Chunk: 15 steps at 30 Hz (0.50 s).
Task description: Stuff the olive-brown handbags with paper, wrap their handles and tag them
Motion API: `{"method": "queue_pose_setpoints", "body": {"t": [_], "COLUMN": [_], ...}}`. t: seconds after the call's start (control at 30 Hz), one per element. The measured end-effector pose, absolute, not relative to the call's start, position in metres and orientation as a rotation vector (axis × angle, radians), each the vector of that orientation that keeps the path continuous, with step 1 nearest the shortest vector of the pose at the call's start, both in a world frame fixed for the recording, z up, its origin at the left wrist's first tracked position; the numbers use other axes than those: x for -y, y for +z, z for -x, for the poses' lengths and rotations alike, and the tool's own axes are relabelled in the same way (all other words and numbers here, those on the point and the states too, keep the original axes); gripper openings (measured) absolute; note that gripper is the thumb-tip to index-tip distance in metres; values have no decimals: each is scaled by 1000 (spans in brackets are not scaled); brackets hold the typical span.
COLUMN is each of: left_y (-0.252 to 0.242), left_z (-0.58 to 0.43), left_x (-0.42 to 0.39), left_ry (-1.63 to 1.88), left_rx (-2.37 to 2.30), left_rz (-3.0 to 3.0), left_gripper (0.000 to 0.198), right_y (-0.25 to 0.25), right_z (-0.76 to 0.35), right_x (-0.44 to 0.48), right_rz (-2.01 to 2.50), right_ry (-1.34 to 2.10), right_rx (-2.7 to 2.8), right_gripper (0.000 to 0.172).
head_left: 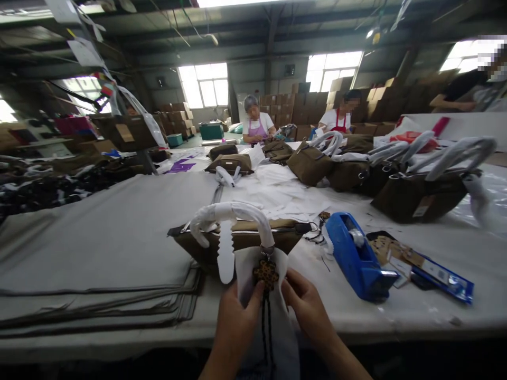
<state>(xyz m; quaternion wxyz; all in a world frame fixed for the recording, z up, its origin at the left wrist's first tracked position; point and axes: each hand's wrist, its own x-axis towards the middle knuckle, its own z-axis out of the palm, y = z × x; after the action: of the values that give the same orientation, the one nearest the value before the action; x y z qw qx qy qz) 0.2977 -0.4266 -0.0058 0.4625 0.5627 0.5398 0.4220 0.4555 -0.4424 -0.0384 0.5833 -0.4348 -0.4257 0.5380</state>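
Note:
A brown handbag (241,240) with white-wrapped handles lies near the table's front edge. From its handle ring hangs a brown patterned charm (266,273) on a dark cord. A white sheet of tissue paper (273,316) sits behind the charm and drapes down over the table edge. My left hand (236,322) pinches the paper at the charm's lower left, thumb beside the charm. My right hand (307,306) grips the paper's right edge with curled fingers.
A blue tape dispenser (358,258) stands right of the bag, with tags and a blue packet (443,277) beyond. Grey fabric sheets (99,248) are stacked at left. More brown bags (415,195) line the right. Two people (257,126) work at the far end.

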Motion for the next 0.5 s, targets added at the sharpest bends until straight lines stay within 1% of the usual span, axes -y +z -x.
{"method": "queue_pose_setpoints", "body": {"t": [0.1, 0.2, 0.3, 0.4, 0.5], "left_y": [-4, -11, -19, -23, -25], "left_z": [-301, -302, -300, -295, -293], "left_x": [436, 443, 441, 436, 435], "left_ry": [1044, 1089, 1108, 1064, 1007], "left_rx": [-1298, -1242, -1335, -1392, -1441], "left_rz": [-1539, -1647, -1778, -1950, -2119], "left_gripper": [49, 57, 58, 55, 61], "right_y": [-36, -34, -30, -24, -18], "right_z": [-440, -433, -436, -443, -442], "right_x": [441, 440, 440, 437, 432], "right_rz": [1147, 1216, 1227, 1166, 1217], "right_ry": [1024, 893, 918, 1016, 911], "right_rx": [1063, 1096, 1162, 1238, 1227], "right_gripper": [40, 33, 32, 39, 46]}}
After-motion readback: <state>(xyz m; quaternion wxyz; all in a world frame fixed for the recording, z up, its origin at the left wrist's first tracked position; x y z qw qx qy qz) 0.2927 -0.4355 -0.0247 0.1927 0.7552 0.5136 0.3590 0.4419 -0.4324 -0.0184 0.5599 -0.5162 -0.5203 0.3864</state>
